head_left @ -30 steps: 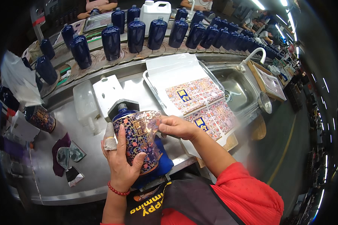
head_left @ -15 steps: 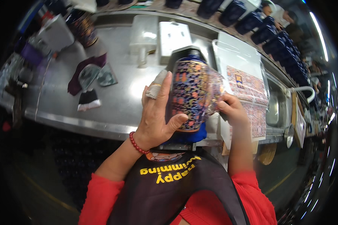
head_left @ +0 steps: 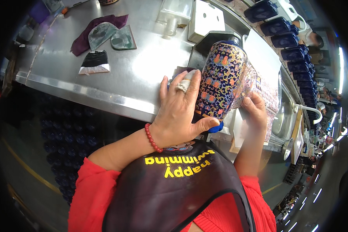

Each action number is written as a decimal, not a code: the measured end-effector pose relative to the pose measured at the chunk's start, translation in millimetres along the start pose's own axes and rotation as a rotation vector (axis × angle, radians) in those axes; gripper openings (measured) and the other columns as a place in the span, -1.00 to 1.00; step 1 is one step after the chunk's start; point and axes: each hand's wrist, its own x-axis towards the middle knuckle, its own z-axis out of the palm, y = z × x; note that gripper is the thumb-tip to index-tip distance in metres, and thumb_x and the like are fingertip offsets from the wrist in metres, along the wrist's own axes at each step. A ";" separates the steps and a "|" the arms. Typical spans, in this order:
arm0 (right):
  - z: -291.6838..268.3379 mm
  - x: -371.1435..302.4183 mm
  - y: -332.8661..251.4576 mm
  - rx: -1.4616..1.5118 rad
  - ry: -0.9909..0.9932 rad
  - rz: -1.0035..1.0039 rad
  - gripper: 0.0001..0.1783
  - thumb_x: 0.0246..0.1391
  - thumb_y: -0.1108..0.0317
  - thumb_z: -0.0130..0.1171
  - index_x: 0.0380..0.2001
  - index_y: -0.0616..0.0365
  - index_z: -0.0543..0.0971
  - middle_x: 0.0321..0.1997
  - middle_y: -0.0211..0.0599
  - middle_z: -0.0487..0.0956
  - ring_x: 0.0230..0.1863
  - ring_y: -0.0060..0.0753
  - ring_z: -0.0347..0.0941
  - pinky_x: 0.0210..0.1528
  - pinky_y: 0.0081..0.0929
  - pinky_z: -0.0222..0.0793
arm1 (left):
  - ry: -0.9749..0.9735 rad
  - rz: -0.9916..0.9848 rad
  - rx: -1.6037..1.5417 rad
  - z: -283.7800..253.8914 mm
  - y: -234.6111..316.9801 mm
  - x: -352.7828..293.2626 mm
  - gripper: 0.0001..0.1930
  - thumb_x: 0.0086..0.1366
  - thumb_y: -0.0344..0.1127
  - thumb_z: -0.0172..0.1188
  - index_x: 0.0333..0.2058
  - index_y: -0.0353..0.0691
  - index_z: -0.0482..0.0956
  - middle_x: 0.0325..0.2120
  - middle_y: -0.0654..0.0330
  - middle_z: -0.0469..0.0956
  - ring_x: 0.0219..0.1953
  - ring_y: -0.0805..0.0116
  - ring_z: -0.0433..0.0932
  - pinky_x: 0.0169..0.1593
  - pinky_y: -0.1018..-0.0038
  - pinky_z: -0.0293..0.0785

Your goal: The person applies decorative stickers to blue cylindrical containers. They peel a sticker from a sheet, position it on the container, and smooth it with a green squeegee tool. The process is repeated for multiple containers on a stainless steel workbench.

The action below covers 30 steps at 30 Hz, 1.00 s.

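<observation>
A dark blue bottle with a dense floral pattern leans tilted in front of me, its narrow neck pointing away. My left hand lies along its left side, fingers stretched and thumb out near the base. One finger there wears a pale cloth wrap. On the bottle's right side a thin, see-through patterned decal film stands away from the surface. My right hand pinches the film's free edge between thumb and fingers. Something blue shows under the bottle's base.
The steel worktop carries a purple cloth, green-grey scraper pads and a black-and-white piece. Beyond are a clear container and a white box. Printed sheets and a sink lie right; blue bottles line the shelf.
The view has turned, so the worktop and bottle appear shifted and more tilted. My left hand still rests along the bottle, and my right hand still pinches the film.
</observation>
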 end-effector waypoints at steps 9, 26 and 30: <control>1.4 -2.5 -2.5 -0.051 0.054 0.015 -0.87 0.24 0.35 0.32 -0.21 0.14 0.62 -0.34 -0.55 0.58 -0.35 -0.72 0.41 -0.27 -0.67 0.31 | 0.008 0.001 0.011 -0.2 1.3 2.0 0.12 0.32 0.42 0.03 0.41 -0.56 -0.02 0.13 -0.36 0.40 0.36 -0.27 0.16 0.36 -0.34 -0.19; 0.2 -3.9 -2.6 -0.075 0.009 0.064 -0.86 0.23 0.33 0.33 -0.34 0.11 0.58 -0.41 -0.58 0.54 -0.40 -0.76 0.35 -0.31 -0.69 0.24 | -0.031 0.004 -0.161 -8.0 -3.9 4.0 -0.03 0.43 0.35 -0.08 0.48 -0.34 -0.07 0.24 -0.24 0.36 0.41 -0.32 0.09 0.41 -0.26 -0.32; -0.4 -0.8 -6.0 -0.150 -0.041 0.029 -0.74 0.30 0.18 0.27 -0.34 0.16 0.59 -0.34 -0.54 0.54 -0.29 -0.68 0.37 -0.17 -0.61 0.29 | 0.093 0.127 -0.073 -9.3 -2.1 11.9 -0.21 0.42 0.27 -0.02 0.48 0.00 0.13 0.31 -0.19 0.28 0.30 -0.30 0.19 0.31 -0.39 -0.12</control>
